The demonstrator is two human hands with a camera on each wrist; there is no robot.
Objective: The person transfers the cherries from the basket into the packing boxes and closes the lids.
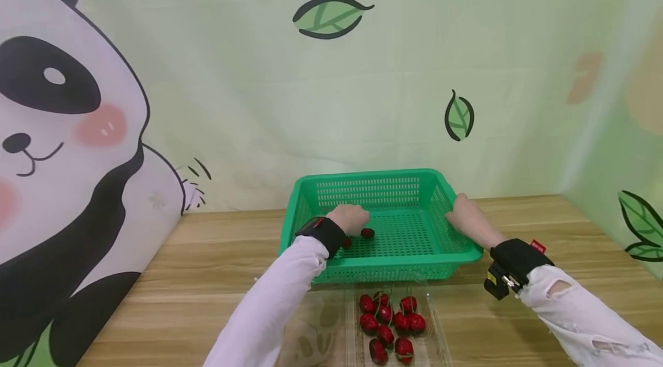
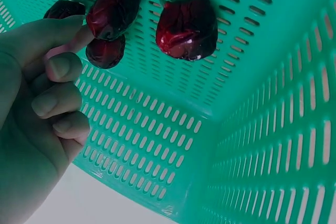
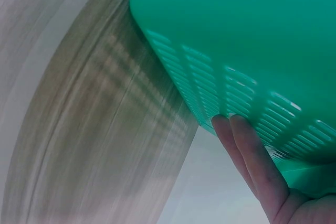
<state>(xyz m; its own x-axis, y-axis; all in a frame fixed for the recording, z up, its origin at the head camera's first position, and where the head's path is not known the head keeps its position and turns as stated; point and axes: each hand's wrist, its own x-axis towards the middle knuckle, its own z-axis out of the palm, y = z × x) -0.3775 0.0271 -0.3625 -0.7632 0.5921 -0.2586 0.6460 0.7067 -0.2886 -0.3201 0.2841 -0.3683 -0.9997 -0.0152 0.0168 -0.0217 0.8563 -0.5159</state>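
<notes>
My left hand (image 1: 350,218) reaches down into the left part of a green plastic basket (image 1: 373,177). In the left wrist view its thumb and index finger pinch a dark red cherry (image 2: 113,13), the other fingers curled toward the palm. Around it in the basket are several more cherries, including a wrinkled one (image 2: 187,30) with a green stem. My right hand (image 1: 472,220) grips the basket's right rim. Two of its fingers (image 3: 252,153) lie along the slotted outer wall in the right wrist view; the thumb is hidden there.
In front of the basket lies an opened clear plastic box (image 1: 439,335) with several red cherries (image 1: 385,313) in its right half. Wooden tabletop (image 1: 223,263) extends to both sides. Behind it hangs a pale green cloth (image 1: 248,96) with a printed panda.
</notes>
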